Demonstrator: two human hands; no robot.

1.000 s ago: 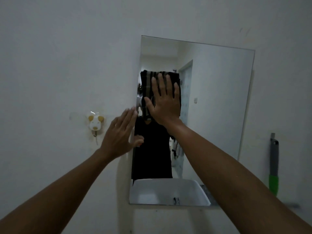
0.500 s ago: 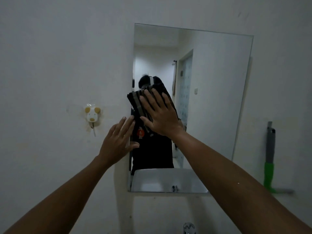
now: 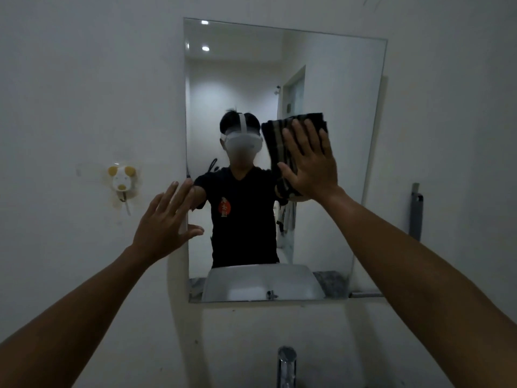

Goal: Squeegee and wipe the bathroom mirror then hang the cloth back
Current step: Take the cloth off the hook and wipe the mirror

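The folded dark cloth w/ pale stripes [image 3: 282, 141] is pressed flat against the frameless rectangular wall mirror [image 3: 335, 107], roughly mid-height and right of centre on the glass. The right hand [image 3: 310, 161] covers most of it: palm on the fabric, fingers spread and pointing up, thumb out to the left; not curled round the cloth, just pinning it to the glass. Cloth edges show above the fingertips and to the left of the thumb, w/ a bit hanging below the heel of the hand.

The left hand [image 3: 165, 222] is open too, fingers spread, empty, at the mirror's left edge, approx. level w/ its lower half; fingertips overlap the edge, but whether they touch glass or wall can't be told.

In the mirror: the reflection of the person in a black T-shirt w/ a white headset, plus a white basin along the bottom and a doorway behind.

On the white wall left of the mirror, well apart from it, sits a small white-and-yellow animal-shaped hook [image 3: 120, 179] on a clear adhesive pad. On the wall right of the mirror, near the frame's right side, hangs a grey upright handle [image 3: 416, 211], prob. the squeegee, only partly seen. A thin grey bar [image 3: 366, 295] runs along the mirror's lower right corner. Below, at the bottom of the view, the top of a chrome tap [image 3: 286, 365] stands upright.
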